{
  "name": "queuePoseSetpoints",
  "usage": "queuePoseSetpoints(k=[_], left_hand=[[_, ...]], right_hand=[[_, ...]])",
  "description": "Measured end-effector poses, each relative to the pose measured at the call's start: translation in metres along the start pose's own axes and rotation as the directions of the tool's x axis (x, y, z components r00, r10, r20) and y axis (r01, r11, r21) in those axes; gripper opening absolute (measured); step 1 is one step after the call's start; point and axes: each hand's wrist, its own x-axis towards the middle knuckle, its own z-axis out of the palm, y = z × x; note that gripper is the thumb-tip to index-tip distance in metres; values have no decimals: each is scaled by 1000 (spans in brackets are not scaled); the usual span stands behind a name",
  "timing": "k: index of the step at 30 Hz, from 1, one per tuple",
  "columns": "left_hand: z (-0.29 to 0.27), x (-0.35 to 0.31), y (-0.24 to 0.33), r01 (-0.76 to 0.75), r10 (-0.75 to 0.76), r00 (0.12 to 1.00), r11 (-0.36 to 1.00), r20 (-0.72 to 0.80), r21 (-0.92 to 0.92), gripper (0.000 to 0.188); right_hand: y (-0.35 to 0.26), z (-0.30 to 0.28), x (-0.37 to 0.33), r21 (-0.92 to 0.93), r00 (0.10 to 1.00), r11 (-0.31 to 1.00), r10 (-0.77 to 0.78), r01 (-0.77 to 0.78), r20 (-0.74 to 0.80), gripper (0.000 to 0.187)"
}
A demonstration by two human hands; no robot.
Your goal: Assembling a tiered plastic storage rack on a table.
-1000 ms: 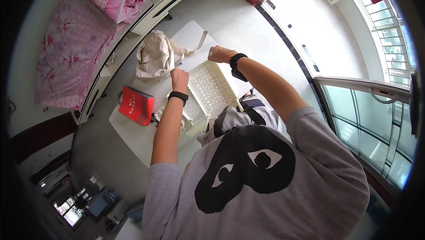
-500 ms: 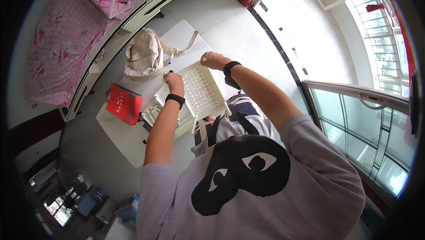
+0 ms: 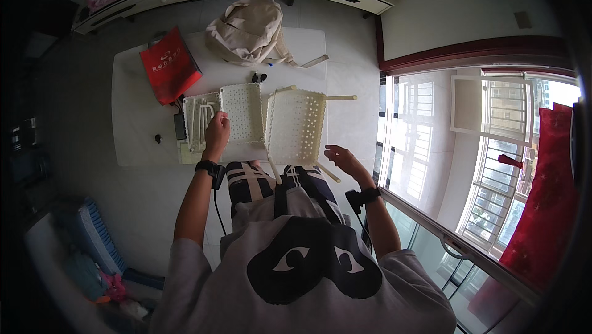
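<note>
A cream perforated basket tray (image 3: 295, 126) sits at the table's front edge, with several cream tube legs (image 3: 341, 97) sticking out from its corners. My right hand (image 3: 345, 159) is just off its right side, fingers apart and holding nothing. Left of it lie two more perforated trays: an empty one (image 3: 242, 109) and one with white tubes (image 3: 200, 124) inside. My left hand (image 3: 216, 135) is over the right edge of the tube-filled tray, fingers curled. Whatever they hold, if anything, is hidden.
On the white table (image 3: 132, 100) a red paper bag (image 3: 169, 69) leans at the left and a beige backpack (image 3: 245, 33) lies at the back. Small black items (image 3: 259, 77) are behind the trays. A glass door (image 3: 425, 232) stands at my right.
Both hands have let go of the legged basket tray, which now rests right of the others. My left hand has moved to the tubes; my right has drawn back. The view has turned.
</note>
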Motion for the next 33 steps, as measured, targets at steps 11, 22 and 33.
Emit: queuePoseSetpoints(k=[11, 22, 33], left_hand=[[143, -85, -236, 523, -481, 702, 849, 525, 78, 54], [203, -18, -242, 565, -529, 683, 820, 504, 95, 46], [107, -27, -120, 195, -254, 874, 964, 414, 179, 21]], right_hand=[[-25, 76, -107, 194, 863, 935, 349, -297, -365, 46], [-30, 103, -90, 383, 769, 895, 408, -230, -493, 29], [0, 68, -79, 429, 738, 903, 312, -35, -598, 22]])
